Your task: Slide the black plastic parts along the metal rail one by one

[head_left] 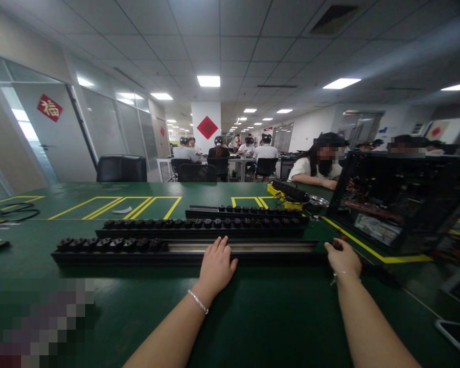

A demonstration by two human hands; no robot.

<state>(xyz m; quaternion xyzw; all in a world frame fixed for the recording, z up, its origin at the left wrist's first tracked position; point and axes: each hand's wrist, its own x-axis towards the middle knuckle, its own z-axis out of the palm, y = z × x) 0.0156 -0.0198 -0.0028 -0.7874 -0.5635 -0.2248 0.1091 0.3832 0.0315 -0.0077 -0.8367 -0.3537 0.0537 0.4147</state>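
In the head view a long black power-track rail [276, 258] lies crosswise on the green table right in front of me. Several black round socket modules [117, 244] sit in its left part, and the groove to their right shows bare metal. My left hand [215, 266] rests across the middle of the rail, fingers stretched out and laid on it. At the rail's right end, my right hand [345, 260] has its fingers closed round a small black socket module [336, 245], partly hidden by the fingers.
Behind lie a second rail [199, 232] and a third [249, 210], both with modules. An open black computer case [398, 199] stands at the right, near a yellow tray [276, 191] and a seated person [302, 168]. Cables [11, 212] lie at the left, a phone-like device [458, 337] at the lower right.
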